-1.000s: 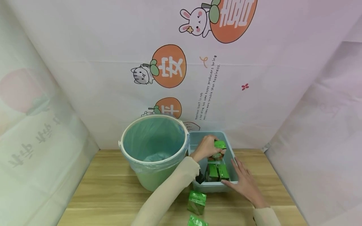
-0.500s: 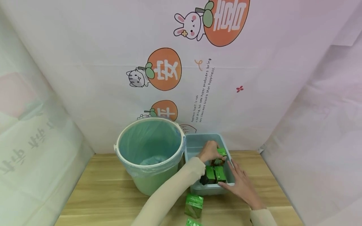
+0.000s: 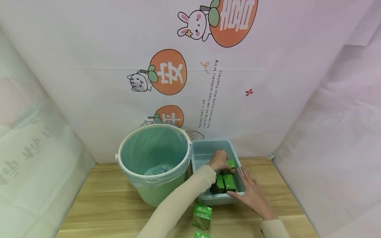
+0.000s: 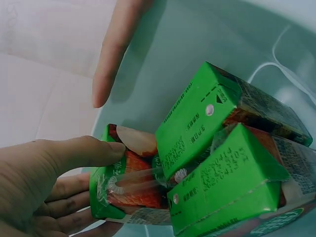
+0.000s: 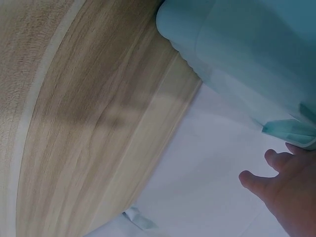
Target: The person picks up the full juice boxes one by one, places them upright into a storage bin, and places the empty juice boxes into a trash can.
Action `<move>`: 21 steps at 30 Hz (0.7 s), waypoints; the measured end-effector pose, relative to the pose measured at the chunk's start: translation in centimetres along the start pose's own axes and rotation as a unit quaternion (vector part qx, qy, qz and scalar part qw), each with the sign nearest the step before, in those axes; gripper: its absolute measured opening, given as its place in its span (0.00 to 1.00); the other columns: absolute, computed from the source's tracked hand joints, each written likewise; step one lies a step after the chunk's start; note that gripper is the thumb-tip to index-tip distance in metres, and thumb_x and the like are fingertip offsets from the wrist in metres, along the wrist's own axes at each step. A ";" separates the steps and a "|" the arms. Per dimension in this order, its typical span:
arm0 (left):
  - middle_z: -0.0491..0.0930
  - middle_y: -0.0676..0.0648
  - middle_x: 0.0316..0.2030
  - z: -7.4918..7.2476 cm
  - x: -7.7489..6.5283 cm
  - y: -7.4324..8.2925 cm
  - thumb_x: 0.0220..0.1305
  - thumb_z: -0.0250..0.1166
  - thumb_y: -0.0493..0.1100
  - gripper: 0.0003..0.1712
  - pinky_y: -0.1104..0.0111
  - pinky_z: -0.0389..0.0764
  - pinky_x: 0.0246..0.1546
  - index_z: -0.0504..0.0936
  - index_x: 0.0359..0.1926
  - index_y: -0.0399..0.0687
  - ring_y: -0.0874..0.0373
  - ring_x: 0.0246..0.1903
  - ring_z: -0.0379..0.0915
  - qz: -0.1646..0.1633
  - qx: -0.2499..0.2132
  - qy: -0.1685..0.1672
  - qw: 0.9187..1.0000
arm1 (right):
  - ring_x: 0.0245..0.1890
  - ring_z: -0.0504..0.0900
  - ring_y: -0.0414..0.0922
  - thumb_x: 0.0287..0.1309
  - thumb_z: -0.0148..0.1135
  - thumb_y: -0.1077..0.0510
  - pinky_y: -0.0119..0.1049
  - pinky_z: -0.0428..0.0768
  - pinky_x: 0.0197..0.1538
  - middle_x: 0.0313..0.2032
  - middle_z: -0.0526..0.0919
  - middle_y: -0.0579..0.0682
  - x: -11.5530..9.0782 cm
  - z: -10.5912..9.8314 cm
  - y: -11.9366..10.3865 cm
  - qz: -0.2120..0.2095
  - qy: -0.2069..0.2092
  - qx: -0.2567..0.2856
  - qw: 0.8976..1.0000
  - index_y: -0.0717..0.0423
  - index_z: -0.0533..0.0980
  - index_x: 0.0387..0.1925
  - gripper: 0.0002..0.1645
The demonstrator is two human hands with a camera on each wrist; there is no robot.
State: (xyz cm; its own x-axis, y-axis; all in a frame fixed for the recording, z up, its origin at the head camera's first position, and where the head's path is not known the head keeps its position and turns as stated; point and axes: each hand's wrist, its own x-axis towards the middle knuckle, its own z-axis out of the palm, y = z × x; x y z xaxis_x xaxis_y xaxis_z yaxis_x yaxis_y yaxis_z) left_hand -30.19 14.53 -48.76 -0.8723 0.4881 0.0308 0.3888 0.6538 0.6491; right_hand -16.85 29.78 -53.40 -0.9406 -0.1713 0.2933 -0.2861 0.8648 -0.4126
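My left hand (image 3: 219, 160) reaches into a light blue plastic bin (image 3: 221, 198) and grips a green juice box (image 3: 231, 163). In the left wrist view the thumb presses on this juice box (image 4: 140, 190), whose wrapped straw shows; it lies against two more juice boxes (image 4: 197, 128) with their green ends turned up. My right hand (image 3: 253, 195) rests at the bin's near right corner, thumb by the front rim and fingers extended along the right side. In the right wrist view only part of the right hand (image 5: 289, 190) shows beside the bin.
Left of the bin stands a green bucket (image 3: 151, 191) lined with a plastic bag. One juice box (image 3: 202, 216) stands on the wooden table (image 3: 110, 205) before the bin, another (image 3: 201, 234) is cut off below. A printed white sheet (image 3: 98, 99) hangs behind.
My left hand has lowered the juice box deeper into the bin and brought it toward the two boxes there. The right hand stays at the bin's edge. The head view has shifted slightly.
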 end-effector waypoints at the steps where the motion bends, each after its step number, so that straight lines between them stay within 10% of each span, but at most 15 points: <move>1: 0.51 0.55 0.04 0.0 0.0 0.1 0.46 0.78 0.42 0.31 0.74 0.53 0.07 0.64 0.05 0.50 0.64 0.05 0.45 0.000 0.001 0.002 1.000 | 0.69 0.52 0.65 0.47 0.67 0.31 0.67 0.53 0.63 0.74 0.47 0.57 0.0 0.0 0.0 -0.002 0.003 -0.001 1.000 0.57 0.53 0.73 0.61; 12: 0.49 0.55 0.04 0.7 -0.7 0.0 0.48 0.77 0.40 0.36 0.73 0.54 0.05 0.57 0.04 0.51 0.64 0.05 0.44 -0.027 0.021 0.012 0.999 | 0.68 0.54 0.65 0.46 0.68 0.32 0.66 0.52 0.64 0.74 0.48 0.57 -0.1 0.0 0.0 -0.008 0.005 0.000 1.000 0.58 0.54 0.73 0.61; 21: 0.82 0.47 0.23 0.5 -0.9 -0.4 0.47 0.78 0.39 0.09 0.72 0.76 0.19 0.86 0.24 0.39 0.60 0.18 0.75 -0.043 0.041 -0.013 0.998 | 0.68 0.55 0.66 0.46 0.68 0.32 0.66 0.52 0.64 0.74 0.47 0.57 -0.1 0.3 0.1 -0.010 0.008 0.002 1.000 0.59 0.54 0.73 0.62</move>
State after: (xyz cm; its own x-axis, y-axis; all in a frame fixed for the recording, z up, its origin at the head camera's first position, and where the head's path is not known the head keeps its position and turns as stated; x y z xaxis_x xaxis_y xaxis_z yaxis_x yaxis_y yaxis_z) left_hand -29.43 14.13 -49.38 -0.8955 0.4430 -0.0434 0.3368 0.7382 0.5844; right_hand -16.83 29.80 -53.71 -0.9313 -0.1807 0.3162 -0.3058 0.8595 -0.4096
